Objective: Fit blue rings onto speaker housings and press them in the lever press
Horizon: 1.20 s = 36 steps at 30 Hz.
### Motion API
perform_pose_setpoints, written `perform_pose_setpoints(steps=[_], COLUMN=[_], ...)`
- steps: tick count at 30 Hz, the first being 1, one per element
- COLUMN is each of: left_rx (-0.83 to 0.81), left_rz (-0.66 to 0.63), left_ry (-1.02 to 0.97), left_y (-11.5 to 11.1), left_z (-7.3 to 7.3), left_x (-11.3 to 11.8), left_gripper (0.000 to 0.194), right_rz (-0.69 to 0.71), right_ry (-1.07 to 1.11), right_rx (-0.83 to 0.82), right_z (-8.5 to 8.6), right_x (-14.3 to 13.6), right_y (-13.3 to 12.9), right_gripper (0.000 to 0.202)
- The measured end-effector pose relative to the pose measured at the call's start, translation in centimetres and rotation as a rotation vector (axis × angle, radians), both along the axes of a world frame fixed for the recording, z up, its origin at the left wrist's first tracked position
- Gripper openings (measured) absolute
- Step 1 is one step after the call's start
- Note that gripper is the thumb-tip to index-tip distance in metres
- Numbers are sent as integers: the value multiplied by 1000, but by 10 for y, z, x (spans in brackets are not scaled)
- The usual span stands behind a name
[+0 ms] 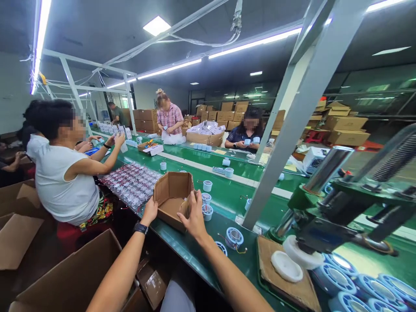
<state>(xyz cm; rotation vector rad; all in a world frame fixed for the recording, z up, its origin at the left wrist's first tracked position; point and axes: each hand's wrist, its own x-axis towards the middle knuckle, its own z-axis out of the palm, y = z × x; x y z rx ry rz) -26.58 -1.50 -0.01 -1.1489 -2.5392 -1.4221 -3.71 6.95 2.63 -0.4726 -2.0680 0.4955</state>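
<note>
A small open cardboard box (173,190) is tilted at the near edge of the green bench, and no parts show inside it. Its left side is gripped by my left hand (150,211), which wears a dark watch. My right hand (194,214) is at the box's right side, fingers bent around a brown cardboard edge. Just beyond that hand stand several light-blue round parts (207,186) with wires. Closer to me, a blue ring-shaped part (234,237) with a wire lies on the bench.
A press (325,216) with a white round pad (286,266) stands at the right, beside many blue parts (334,279). A slanted metal post (276,143) rises nearby. Wired pieces (131,182) cover the bench at left, by a seated person (66,173). A large carton (74,277) sits below.
</note>
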Motion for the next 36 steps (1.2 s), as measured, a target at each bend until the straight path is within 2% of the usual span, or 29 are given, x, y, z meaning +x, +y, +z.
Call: perform_pose_setpoints(steps=[3, 6, 9, 12, 14, 15, 17, 19, 20, 22, 25, 27, 28, 36], left_rx=[39, 78, 112, 244, 318, 309, 169, -56, -218, -536, -738, -774, -783, -717], left_rz=[-32, -65, -33, 93, 50, -30, -210, -292, -309, -291, -263, -245, -234, -170], left_ry=[-1, 28, 74, 228, 430, 534, 680, 771, 800, 789, 698, 650, 635, 598], left_y=[1, 2, -4, -16, -21, -19, -4, 24, 41, 75, 109, 117, 118, 111], left_z=[5, 10, 21, 46, 75, 92, 127, 159, 170, 184, 184, 178, 174, 155], left_x=[-9, -11, -1, 24, 45, 55, 71, 78, 77, 70, 53, 43, 39, 30], left_gripper=[41, 41, 49, 64, 60, 55, 53, 64, 71, 77, 54, 33, 29, 32], right_rz=[-21, -26, -68, -89, -101, -103, -103, -96, -93, -88, -79, -71, -64, -22], right_ry=[-21, -37, -12, 2, 3, -1, -7, -8, -6, -3, 19, 52, 69, 55], right_rx=[-96, -136, -144, -131, -129, -128, -118, -105, -104, -116, -145, -148, -145, -158], right_z=[-24, -42, -50, -52, -50, -49, -47, -45, -45, -44, -45, -47, -48, -49], right_x=[-8, -13, -18, -22, -23, -23, -22, -20, -19, -18, -15, -12, -12, -6], right_y=[-6, -10, -12, -11, -11, -11, -12, -13, -14, -14, -14, -14, -14, -14], right_gripper=[111, 105, 97, 94, 94, 94, 94, 93, 93, 92, 92, 92, 91, 83])
